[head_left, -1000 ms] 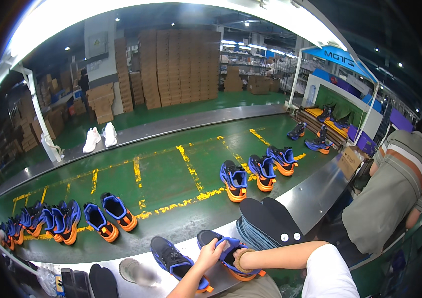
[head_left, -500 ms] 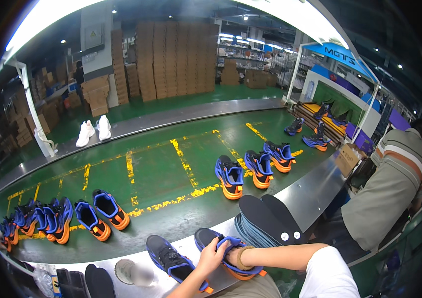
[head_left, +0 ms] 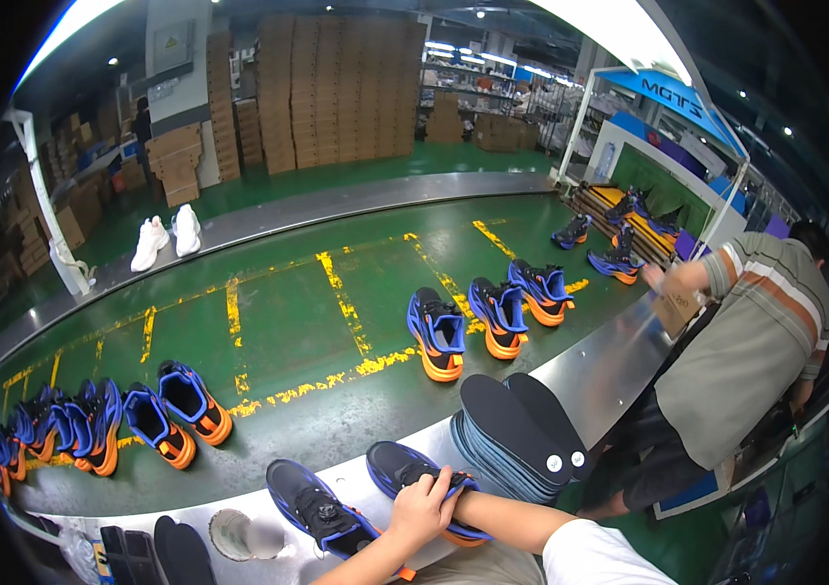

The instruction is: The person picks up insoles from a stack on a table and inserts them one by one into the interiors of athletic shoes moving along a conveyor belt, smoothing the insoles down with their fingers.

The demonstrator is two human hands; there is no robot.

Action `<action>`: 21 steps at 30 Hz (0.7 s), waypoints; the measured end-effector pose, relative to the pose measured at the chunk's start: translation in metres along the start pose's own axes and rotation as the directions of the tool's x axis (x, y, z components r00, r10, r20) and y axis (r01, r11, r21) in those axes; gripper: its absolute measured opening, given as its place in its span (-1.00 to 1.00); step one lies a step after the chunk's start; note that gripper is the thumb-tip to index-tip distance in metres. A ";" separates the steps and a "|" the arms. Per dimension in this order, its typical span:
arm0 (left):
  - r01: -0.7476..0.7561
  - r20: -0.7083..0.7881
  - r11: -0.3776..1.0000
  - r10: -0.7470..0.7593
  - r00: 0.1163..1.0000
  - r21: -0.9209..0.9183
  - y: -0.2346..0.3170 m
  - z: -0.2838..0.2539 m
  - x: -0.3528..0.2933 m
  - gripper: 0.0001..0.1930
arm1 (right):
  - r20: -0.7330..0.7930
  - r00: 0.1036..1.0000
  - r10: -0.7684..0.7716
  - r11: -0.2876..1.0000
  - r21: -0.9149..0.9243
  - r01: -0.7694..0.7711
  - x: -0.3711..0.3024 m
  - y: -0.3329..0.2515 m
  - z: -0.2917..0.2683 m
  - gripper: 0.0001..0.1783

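Observation:
A dark blue shoe with an orange sole (head_left: 397, 470) lies on the metal ledge (head_left: 619, 361) in front of me. My left hand (head_left: 424, 509) is closed over its top near the laces. My right forearm reaches in from the lower right. My right hand (head_left: 455, 486) is at the shoe's opening, mostly hidden behind my left hand. A second dark blue shoe (head_left: 319, 509) lies just to the left, untouched.
A stack of black insoles (head_left: 517, 434) sits to the right of the shoes. Pairs of blue and orange shoes (head_left: 478, 322) ride the green belt (head_left: 288, 331), with white shoes (head_left: 169, 239) beyond it. A person in a striped shirt (head_left: 746, 351) works at the right. Stacked cardboard boxes (head_left: 336, 88) line the back.
Both hands stay on the same shoe. The whole view has shifted slightly, so the shoes on the belt sit a little further left.

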State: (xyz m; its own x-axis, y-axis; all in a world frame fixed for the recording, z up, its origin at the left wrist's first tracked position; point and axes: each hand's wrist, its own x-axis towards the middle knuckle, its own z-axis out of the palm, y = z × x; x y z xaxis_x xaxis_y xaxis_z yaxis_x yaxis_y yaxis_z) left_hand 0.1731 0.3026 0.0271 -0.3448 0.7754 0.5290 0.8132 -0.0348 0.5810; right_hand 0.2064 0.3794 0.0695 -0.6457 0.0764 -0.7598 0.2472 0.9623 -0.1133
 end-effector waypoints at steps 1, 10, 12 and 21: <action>-0.014 -0.008 1.000 0.014 1.000 0.017 -0.001 0.000 -0.001 -0.63 | -0.006 1.000 -0.004 1.000 -0.004 0.004 0.001 0.000 0.001 -0.30; 0.039 0.028 0.987 -0.044 0.999 0.153 0.019 0.011 0.008 -0.61 | -0.014 1.000 -0.025 0.999 -0.021 0.025 -0.001 0.007 0.001 -0.30; 0.075 0.028 0.976 -0.083 0.996 0.206 0.022 0.016 0.011 -0.61 | -0.017 0.999 -0.029 0.999 -0.029 0.028 0.000 0.008 0.005 -0.30; -0.108 -0.040 0.925 0.132 0.990 0.364 0.006 0.030 0.004 -0.61 | -0.049 0.998 -0.037 0.997 -0.073 0.033 -0.005 0.015 0.013 -0.30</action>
State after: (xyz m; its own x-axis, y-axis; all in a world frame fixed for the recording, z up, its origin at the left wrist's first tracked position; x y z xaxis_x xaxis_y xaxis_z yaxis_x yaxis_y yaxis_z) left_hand 0.1908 0.3245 0.0148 -0.2533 0.7381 0.6253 0.9603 0.1135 0.2550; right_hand 0.2226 0.3904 0.0627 -0.6888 0.0533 -0.7230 0.1724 0.9807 -0.0920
